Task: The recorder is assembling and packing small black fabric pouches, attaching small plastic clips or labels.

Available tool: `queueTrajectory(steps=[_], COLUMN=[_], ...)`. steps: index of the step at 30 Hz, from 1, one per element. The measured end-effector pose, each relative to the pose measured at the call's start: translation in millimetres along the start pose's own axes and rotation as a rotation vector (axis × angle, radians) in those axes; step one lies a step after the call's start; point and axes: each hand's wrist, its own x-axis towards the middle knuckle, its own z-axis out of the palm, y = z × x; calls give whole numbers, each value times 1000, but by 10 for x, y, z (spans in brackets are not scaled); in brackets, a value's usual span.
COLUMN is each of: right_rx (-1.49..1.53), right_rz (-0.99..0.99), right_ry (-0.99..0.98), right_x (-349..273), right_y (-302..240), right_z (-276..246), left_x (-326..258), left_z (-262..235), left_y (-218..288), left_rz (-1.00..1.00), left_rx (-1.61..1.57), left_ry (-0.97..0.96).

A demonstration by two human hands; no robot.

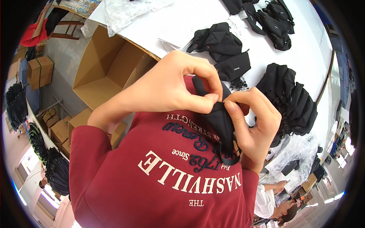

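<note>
A narrow black fabric strap (219, 121) hangs in front of my dark red printed sweatshirt (163, 178). My left hand (167, 91) pinches its upper end between thumb and fingers. My right hand (253, 121) grips the same strap just to the right, thumb pressed against the cloth. The two hands touch at the fingertips. The strap's lower end dangles toward my chest.
A white table (197, 15) carries several black pouches (232, 66), a stack of black fabric pieces (292, 98) and clear plastic bags (125, 11). An open cardboard box (106, 68) stands at the left with smaller boxes (40, 70). Another person (273, 201) sits at the lower right.
</note>
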Motion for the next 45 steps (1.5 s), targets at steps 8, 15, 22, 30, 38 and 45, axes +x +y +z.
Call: queueTrajectory(steps=[8,15,22,30,38,45], right_rx=[-37,-26,51,141,160,162], right_rz=[5,-30,-67,24,40,35], right_ry=[19,36,112,212,197,223], right_x=[17,53,15,-112,-127,-152], right_y=[6,48,106,152,173,173], right_z=[25,60,118,214,239,255], left_x=[-1,-4,-22,-39,-15,-49], left_z=[-12,14,28,60,38,75], left_y=[-30,-19,-36,-55,-66,-70], left_rz=[13,20,77,25,15,14], left_rx=[31,-8,-33,-62,-58,-79], left_ry=[7,51,91,103,37,79])
